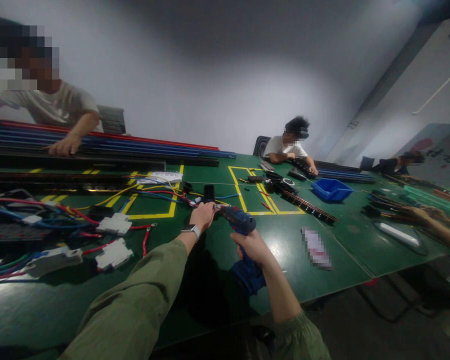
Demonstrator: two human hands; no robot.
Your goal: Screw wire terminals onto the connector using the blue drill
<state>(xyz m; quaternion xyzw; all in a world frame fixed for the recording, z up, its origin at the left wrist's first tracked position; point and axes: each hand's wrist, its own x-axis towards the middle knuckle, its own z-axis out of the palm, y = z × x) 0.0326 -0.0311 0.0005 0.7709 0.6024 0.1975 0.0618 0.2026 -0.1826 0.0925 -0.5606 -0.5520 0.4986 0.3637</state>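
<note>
My right hand (252, 245) is wrapped round the grip of a blue cordless drill (242, 220), whose nose points left and away from me. My left hand (202, 216), with a watch (191, 229) on its wrist, is closed right at the drill's tip. What its fingers pinch is too small and hidden to name. Coloured wires run to this spot from the left, and a black block (209, 192) stands just behind my fingers. To the left lie white breakers (114, 254) with red leads and a short red cable (146, 241) with ring ends.
Yellow tape marks the green table (213, 172). Long blue and red bars (135, 142) lie along the back left. A blue bin (332, 190), a black strip (310, 207) and a pale phone-shaped item (315, 248) lie to the right. Several co-workers sit around, some with hands on the table.
</note>
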